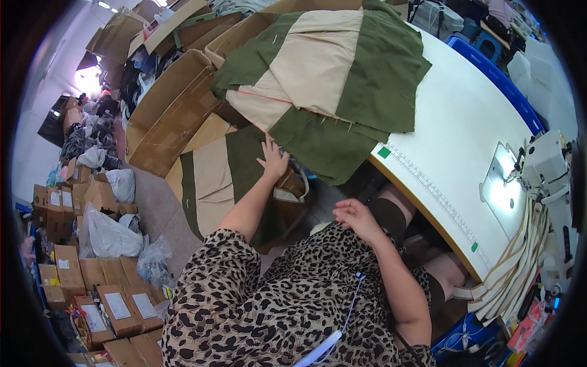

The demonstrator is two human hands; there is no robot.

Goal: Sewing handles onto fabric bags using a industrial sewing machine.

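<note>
My left hand reaches out to the left with fingers apart. It rests at the edge of a sewn green-and-beige fabric panel, which hangs over a cardboard box beside the table. My right hand hovers above my lap, fingers loosely bent and apart, with nothing visible in it. A stack of similar green-and-beige fabric panels lies at the far left end of the white table. Some of these panels droop over the table's edge, close to my left hand's fingertips.
A sewing machine with its lamp lit stands at the right of the table. Beige strips hang over the table edge near it. Large open cardboard boxes stand at the far left. Packed cartons and plastic bags line the left floor.
</note>
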